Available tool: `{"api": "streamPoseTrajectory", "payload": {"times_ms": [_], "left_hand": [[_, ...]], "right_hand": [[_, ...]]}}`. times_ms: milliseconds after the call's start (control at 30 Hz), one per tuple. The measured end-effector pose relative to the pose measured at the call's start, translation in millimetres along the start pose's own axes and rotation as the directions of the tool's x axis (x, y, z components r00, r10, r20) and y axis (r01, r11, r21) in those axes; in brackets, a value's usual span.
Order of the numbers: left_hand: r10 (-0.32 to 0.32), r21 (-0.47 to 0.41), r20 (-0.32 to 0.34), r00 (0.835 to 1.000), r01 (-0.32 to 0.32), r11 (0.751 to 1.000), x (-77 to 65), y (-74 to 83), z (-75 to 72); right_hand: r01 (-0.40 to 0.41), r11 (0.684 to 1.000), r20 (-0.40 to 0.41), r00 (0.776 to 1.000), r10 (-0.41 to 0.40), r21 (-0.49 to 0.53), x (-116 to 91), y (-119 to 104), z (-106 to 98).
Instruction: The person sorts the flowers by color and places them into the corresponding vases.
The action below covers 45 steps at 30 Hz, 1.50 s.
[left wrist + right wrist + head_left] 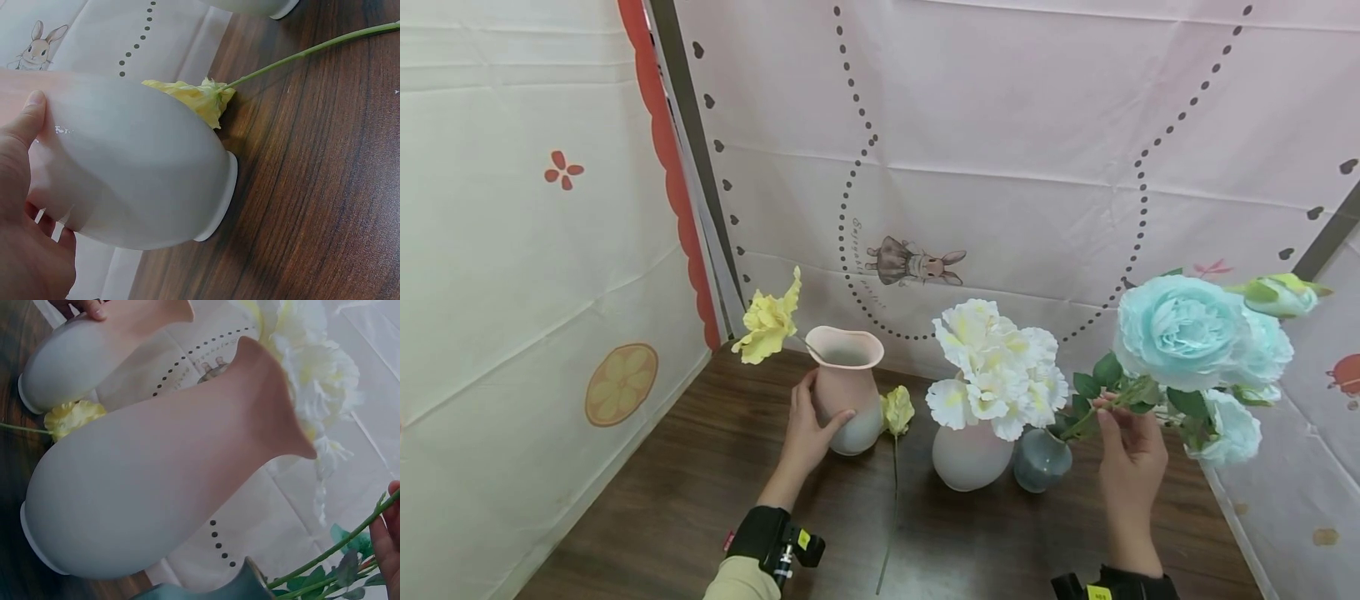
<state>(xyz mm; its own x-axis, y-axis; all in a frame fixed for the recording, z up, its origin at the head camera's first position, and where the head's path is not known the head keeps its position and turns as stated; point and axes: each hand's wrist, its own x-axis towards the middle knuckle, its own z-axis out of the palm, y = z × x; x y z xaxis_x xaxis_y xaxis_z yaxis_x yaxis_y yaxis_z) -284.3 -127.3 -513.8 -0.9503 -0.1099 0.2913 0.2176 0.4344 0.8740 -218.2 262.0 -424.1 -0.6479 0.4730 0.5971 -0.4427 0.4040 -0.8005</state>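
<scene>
My left hand [808, 433] grips a pink-and-white vase [847, 392], thumb across its front and fingers round its left side. One yellow flower [767, 321] leans out of that vase's mouth to the left. Pale blue artificial flowers [1183, 333] spread above my right hand [1133, 467], whose thumb and fingers pinch their green stems [331, 550]. The stems run down into the mouth of a small blue-grey vase [1042, 460], seen only in part in the right wrist view. A second yellow flower [897, 410] lies on the wooden table beside the gripped vase, its stem toward me.
Between the two hands stands another pink-and-white vase [972, 457] full of white flowers [996, 367], close beside the small vase. Printed cloth walls [1000, 125] enclose the table [700, 492] at the back and sides.
</scene>
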Motion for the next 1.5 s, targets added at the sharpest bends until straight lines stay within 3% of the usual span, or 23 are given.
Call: {"api": "streamPoseTrajectory", "payload": {"times_ms": [467, 867, 1167, 1500], "left_hand": [[-0.007, -0.008, -0.005, 1.0, 0.007, 1.0, 0.9, -1.1, 1.2], [0.002, 0.01, -0.003, 1.0, -0.002, 1.0, 0.0, -0.6, 0.2], [-0.013, 0.005, 0.004, 1.0, 0.013, 1.0, -0.2, -0.8, 0.0], [-0.006, -0.001, -0.006, 1.0, 0.006, 1.0, -0.3, 0.1, -0.1]], "right_hand": [[-0.012, 0.993, 0.014, 1.0, 0.014, -0.119, -1, 13, 7], [-0.03, 0.971, 0.08, 0.996, 0.05, -0.238, -5, 26, 9], [-0.094, 0.919, 0.166, 0.972, 0.169, -0.383, -8, 31, 7], [-0.102, 0.923, 0.222, 0.955, 0.195, -0.371, -9, 33, 6]]}}
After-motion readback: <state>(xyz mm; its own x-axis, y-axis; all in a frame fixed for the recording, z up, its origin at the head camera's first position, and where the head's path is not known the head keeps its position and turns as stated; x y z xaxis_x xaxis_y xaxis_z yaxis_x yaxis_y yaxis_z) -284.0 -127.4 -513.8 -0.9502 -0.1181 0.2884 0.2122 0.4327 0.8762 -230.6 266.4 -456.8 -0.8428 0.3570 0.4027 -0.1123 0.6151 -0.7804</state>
